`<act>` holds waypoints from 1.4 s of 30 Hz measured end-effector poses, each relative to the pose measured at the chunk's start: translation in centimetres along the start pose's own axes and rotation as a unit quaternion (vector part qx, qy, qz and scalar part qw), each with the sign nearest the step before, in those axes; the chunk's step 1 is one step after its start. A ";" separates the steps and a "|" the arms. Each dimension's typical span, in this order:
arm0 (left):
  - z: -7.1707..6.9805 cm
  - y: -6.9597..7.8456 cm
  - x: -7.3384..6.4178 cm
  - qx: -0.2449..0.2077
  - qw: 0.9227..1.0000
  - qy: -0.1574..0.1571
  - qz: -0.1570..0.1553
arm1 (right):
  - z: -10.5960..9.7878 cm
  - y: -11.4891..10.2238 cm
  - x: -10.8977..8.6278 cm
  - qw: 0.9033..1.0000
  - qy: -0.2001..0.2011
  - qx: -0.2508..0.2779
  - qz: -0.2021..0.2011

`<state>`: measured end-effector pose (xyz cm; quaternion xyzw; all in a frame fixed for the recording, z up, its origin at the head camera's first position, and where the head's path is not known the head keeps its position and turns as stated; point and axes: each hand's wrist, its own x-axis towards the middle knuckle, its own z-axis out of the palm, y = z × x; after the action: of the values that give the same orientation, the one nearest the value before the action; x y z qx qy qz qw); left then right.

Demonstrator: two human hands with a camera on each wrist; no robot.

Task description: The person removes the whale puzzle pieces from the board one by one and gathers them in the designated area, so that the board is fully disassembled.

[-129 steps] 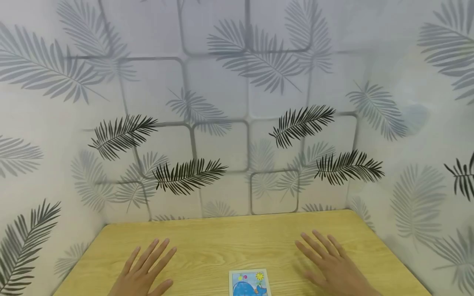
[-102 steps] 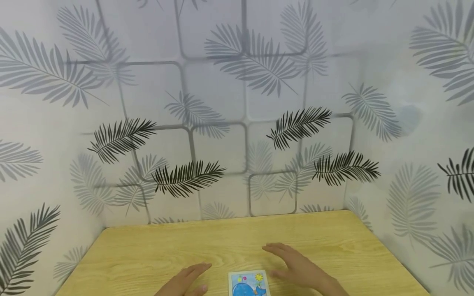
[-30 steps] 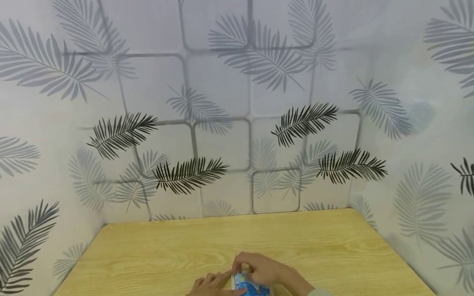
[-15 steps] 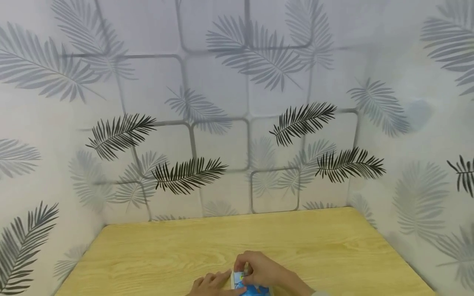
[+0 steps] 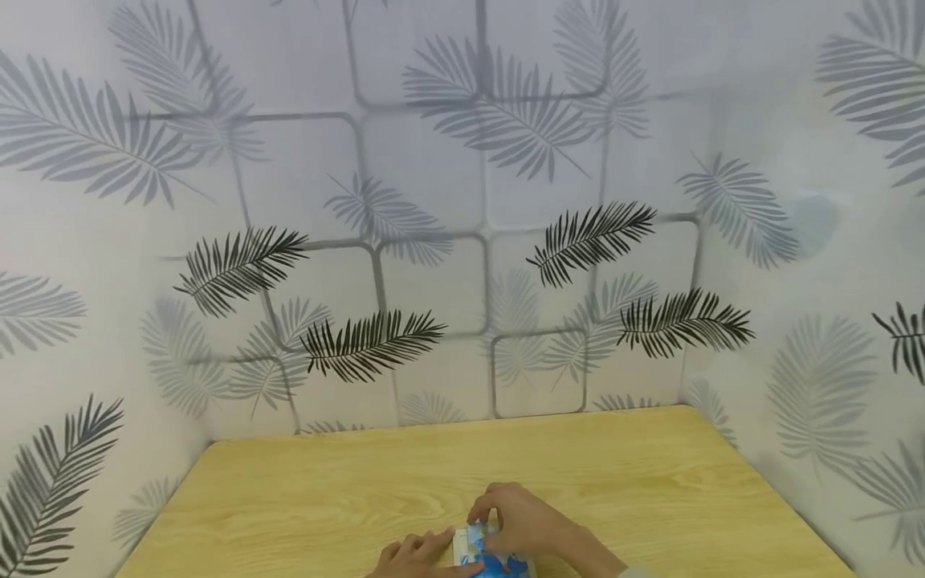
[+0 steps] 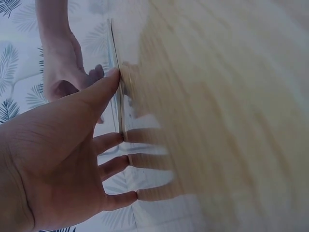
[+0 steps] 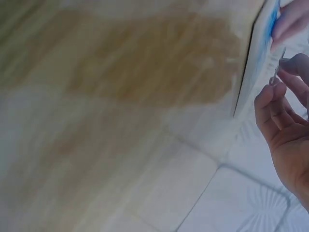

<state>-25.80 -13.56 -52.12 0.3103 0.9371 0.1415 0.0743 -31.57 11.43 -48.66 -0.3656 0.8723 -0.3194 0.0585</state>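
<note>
A flat picture puzzle with a blue whale (image 5: 495, 567) lies on the table at the bottom of the head view, its lower part cut off by the frame. My left hand (image 5: 415, 558) rests at its left side, thumb pressing on the picture and index fingertip by the upper left corner. In the left wrist view the other fingers touch the tabletop just past the board's edge (image 6: 114, 46). My right hand (image 5: 523, 518) pinches a thin puzzle piece (image 7: 276, 70) between thumb and fingers, above the puzzle's upper left part, where pale tray shows.
The wooden table (image 5: 289, 498) has a glossy surface that mirrors the fingers in the left wrist view. A wall with a leaf pattern (image 5: 433, 185) rises behind the table and along both sides.
Both hands came in from the sides to the puzzle. Within the last second, the right hand has pulled a puzzle piece up and slightly right; the left hand has stayed at the puzzle's edge.
</note>
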 end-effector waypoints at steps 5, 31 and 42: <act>0.5 0.2 -0.2 0.016 0.999 0.035 0.008 | -2.6 1.4 -1.7 0.999 0.030 0.039 -0.012; 0.3 -0.2 -1.0 -0.001 0.998 0.052 0.038 | -4.7 5.5 -6.8 0.999 0.017 0.025 -0.034; -0.5 -0.1 -0.5 -0.022 1.000 -0.015 0.010 | -2.9 3.2 -3.5 0.984 -0.005 0.179 -0.023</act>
<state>-25.59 -14.01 -51.70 0.3199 0.9294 0.1582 0.0941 -31.95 16.94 -48.75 -0.3712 0.7922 -0.4694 0.1199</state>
